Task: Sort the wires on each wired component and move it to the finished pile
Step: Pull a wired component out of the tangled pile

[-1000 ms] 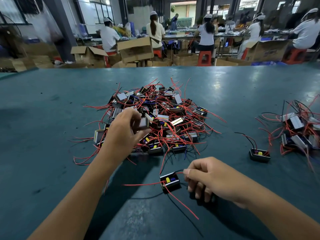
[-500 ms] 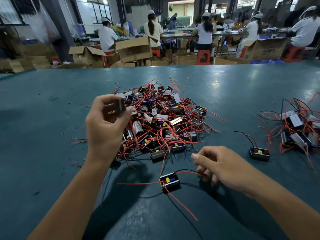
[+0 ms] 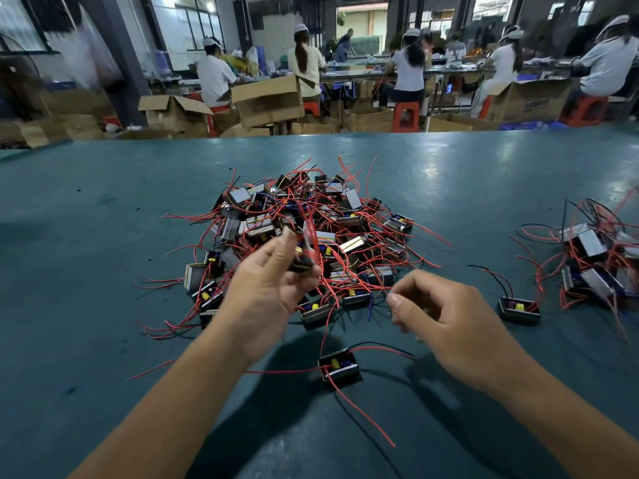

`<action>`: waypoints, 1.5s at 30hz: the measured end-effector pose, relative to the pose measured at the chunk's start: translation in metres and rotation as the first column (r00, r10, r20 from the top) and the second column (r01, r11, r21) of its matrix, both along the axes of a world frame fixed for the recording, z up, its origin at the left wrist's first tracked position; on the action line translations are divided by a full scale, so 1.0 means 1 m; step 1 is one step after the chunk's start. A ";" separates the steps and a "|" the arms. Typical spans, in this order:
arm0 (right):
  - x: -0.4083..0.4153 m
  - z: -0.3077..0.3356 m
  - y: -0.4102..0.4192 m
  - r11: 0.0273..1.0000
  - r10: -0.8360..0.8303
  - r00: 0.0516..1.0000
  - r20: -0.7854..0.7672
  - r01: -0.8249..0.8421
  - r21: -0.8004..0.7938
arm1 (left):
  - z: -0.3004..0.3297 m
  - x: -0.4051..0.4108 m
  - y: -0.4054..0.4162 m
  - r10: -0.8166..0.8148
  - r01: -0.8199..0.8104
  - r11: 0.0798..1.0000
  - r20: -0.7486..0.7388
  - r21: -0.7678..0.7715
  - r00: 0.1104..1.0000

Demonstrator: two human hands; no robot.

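A big pile of small black box components with red and black wires (image 3: 311,229) lies mid-table. My left hand (image 3: 266,292) is raised in front of it, shut on one wired component (image 3: 304,262) whose red wires stick up, blurred. My right hand (image 3: 439,319) hovers to the right, fingers curled and pinched; whether it holds a wire is unclear. One loose component (image 3: 339,366) with a long red wire lies on the table below my hands. Another single component (image 3: 518,309) sits to the right. A smaller pile of components (image 3: 594,261) lies at the right edge.
The green table (image 3: 103,305) stretches far to the left and front. Beyond its far edge stand open cardboard boxes (image 3: 266,102) and red stools, with several people seated at benches with their backs turned.
My left hand has lifted a component out of the pile and carried it right, toward the centre. My right hand has risen from the table beside the loose component and moved up toward the left hand.
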State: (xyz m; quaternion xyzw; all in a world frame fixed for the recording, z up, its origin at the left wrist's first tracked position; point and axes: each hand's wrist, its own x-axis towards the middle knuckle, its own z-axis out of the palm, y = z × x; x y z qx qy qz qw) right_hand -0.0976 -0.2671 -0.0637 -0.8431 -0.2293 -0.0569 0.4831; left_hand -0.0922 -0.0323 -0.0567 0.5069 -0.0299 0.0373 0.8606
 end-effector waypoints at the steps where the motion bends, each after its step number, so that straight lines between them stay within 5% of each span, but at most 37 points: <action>1: -0.003 0.002 0.002 1.000 0.024 0.998 0.061 -0.024 0.002 | -0.003 -0.003 -0.009 -0.049 0.049 0.999 -0.021 0.001 0.999; 9: -0.011 0.004 0.010 0.999 -0.002 0.937 0.350 -0.010 0.032 | -0.015 -0.020 -0.039 -0.270 0.268 0.963 0.144 0.033 0.952; 16: -0.012 0.001 0.013 0.999 0.031 0.867 0.497 -0.012 -0.041 | -0.016 -0.021 -0.041 -0.227 0.191 0.964 0.199 0.187 0.953; 19: -0.010 0.003 0.009 1.000 0.021 0.883 0.470 -0.008 -0.030 | -0.013 -0.022 -0.033 -0.169 -0.017 0.860 0.316 0.510 0.934; 21: -0.008 0.005 0.004 0.998 0.026 0.881 0.473 0.001 -0.058 | -0.010 -0.022 -0.028 -0.115 -0.330 0.637 0.509 0.696 0.853; 23: -0.007 0.005 0.001 0.995 0.042 0.867 0.497 0.009 -0.100 | -0.008 -0.022 -0.028 -0.139 -0.566 0.478 0.694 0.672 0.706; 26: -0.006 0.004 0.000 0.992 0.070 0.851 0.521 -0.003 -0.127 | -0.009 -0.023 -0.032 -0.171 -0.668 0.432 0.782 0.606 0.599; 33: -0.004 0.004 -0.001 0.998 0.053 0.862 0.505 -0.035 -0.046 | -0.008 -0.027 -0.032 -0.063 -0.642 0.474 0.751 0.602 0.658; 39: -0.001 0.006 -0.005 0.997 0.055 0.919 0.389 -0.075 0.035 | -0.001 -0.030 -0.032 0.087 -0.280 0.794 0.355 0.539 0.931; 45: 0.001 0.007 -0.007 0.996 0.072 0.913 0.402 -0.084 0.012 | -0.002 -0.028 -0.030 0.022 -0.146 0.863 0.251 0.484 0.968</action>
